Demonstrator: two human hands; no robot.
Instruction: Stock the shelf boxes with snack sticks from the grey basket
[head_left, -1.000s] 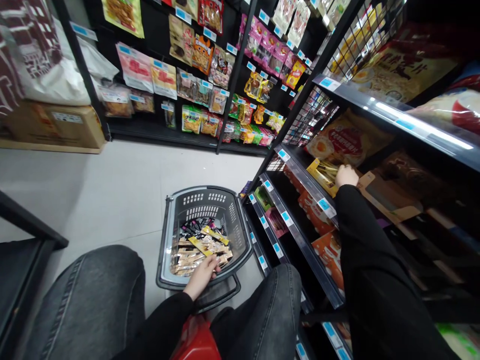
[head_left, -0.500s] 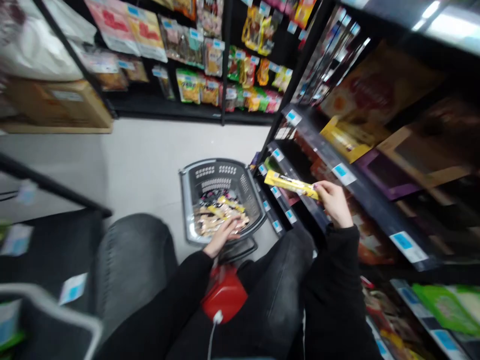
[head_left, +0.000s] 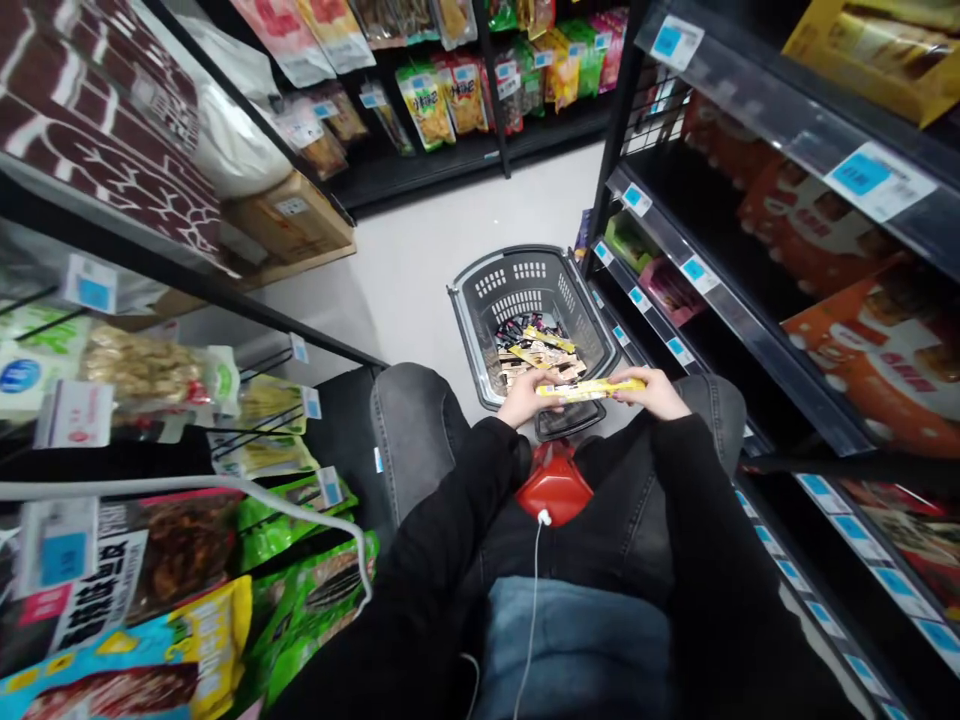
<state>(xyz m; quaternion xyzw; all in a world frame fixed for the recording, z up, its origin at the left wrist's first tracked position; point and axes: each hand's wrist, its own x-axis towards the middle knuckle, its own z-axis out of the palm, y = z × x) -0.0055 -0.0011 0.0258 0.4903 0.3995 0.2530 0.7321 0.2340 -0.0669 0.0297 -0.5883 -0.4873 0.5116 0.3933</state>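
A long, thin yellow snack packet (head_left: pixel 589 388) lies level between my two hands, above the near rim of a grey shopping basket (head_left: pixel 517 262). Its left end is gripped by my left hand (head_left: pixel 525 397), and my right hand (head_left: pixel 654 392) pinches the right end. Several slim stick packets (head_left: pixel 525 340), black, beige and yellow, are heaped in the basket below. The basket stands on the floor in front of my knees. What is inside the yellow packet does not show.
Shelves (head_left: pixel 750 310) with price tags and orange bags rise close on my right. Hanging snack bags (head_left: pixel 157 370) crowd my left side. A cardboard box (head_left: pixel 292 225) sits at the back left. A red device (head_left: pixel 553 487) with a white cable rests between my legs.
My right hand has brought the yellow packet from beside the right shelf to over the basket's near rim. My left hand has come up from the packets and taken its left end.
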